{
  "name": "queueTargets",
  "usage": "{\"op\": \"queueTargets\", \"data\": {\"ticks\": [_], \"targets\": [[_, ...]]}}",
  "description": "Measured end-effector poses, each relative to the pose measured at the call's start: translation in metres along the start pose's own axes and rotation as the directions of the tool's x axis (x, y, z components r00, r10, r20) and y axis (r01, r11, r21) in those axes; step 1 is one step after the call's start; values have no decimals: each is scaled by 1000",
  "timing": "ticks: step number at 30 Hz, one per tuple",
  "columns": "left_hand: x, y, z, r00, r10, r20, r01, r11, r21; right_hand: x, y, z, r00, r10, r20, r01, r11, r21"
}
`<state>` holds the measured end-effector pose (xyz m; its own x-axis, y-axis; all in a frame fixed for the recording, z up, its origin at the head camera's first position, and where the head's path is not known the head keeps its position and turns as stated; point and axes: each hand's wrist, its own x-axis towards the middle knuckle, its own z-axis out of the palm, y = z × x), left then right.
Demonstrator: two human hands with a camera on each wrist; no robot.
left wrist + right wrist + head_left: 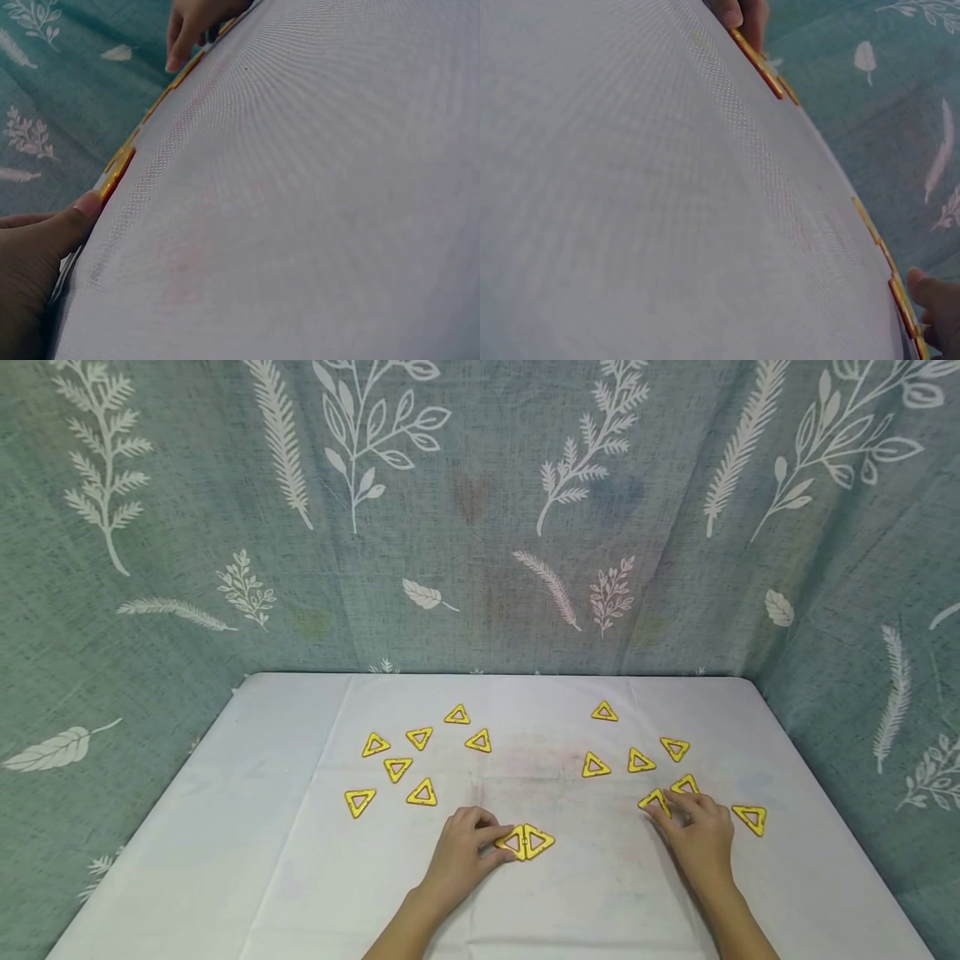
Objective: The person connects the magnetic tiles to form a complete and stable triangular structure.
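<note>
In the head view, my left hand (pixel 468 847) holds a yellow triangle tile (pixel 512 841) with a hollow middle, thumb at its near side and fingers at its far side. A second yellow triangle tile (pixel 537 842) lies against it edge to edge, so the pair forms a diamond flat on the table. My right hand (pixel 699 837) pinches another yellow triangle tile (pixel 652 800) over to the right, covering part of it. Just behind those fingers lies a partly hidden tile (pixel 686 783). The left wrist view shows the left thumb (pixel 88 204) at a tile's edge.
Several loose yellow triangles, among them one tile (pixel 397 768), are scattered on the left of the white-covered table (pixel 315 877). More lie at the right, such as a tile (pixel 641 761) and another (pixel 750 818) beside the right hand. A patterned curtain (pixel 480 527) surrounds the table.
</note>
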<state>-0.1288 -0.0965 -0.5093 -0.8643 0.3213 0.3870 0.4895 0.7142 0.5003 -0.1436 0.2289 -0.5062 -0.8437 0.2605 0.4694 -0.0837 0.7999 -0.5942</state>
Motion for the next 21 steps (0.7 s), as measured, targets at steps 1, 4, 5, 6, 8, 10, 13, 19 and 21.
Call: {"op": "queueTargets", "data": {"ticks": [1, 4, 5, 6, 8, 10, 13, 19, 21], "targets": [[0, 0, 0, 1000, -2, -2, 2, 1000, -3, 0, 0, 0, 999, 25, 25, -25, 1000, -13], [-1, 0, 0, 1000, 2, -10, -2, 1000, -11, -1, -1, 0, 992, 84, 91, -80, 996, -44], [0, 0, 1, 1000, 5, -13, -6, 1000, -10, -1, -1, 0, 990, 96, 107, -90, 994, -60], [0, 0, 1, 1000, 9, -14, -9, 1000, -10, -1, -1, 0, 987, 105, 118, -97, 993, -74], [1, 0, 1, 1000, 22, -17, -22, 1000, -4, -1, -2, 0, 986, 115, 123, -104, 990, -93], [1, 0, 1, 1000, 27, -15, -27, 1000, -1, 0, -2, 0, 985, 121, 126, -107, 988, -109], [2, 0, 1, 1000, 23, -17, -23, 1000, 2, 0, -3, 0, 983, 122, 135, -108, 988, -106], [1, 0, 0, 1000, 2, -7, -2, 1000, -8, 1, -5, 1, 984, 92, 152, -87, 996, -35], [1, 1, 0, 1000, -7, -1, 7, 1000, -9, 1, -6, 3, 985, 69, 159, -69, 998, -1]]}}
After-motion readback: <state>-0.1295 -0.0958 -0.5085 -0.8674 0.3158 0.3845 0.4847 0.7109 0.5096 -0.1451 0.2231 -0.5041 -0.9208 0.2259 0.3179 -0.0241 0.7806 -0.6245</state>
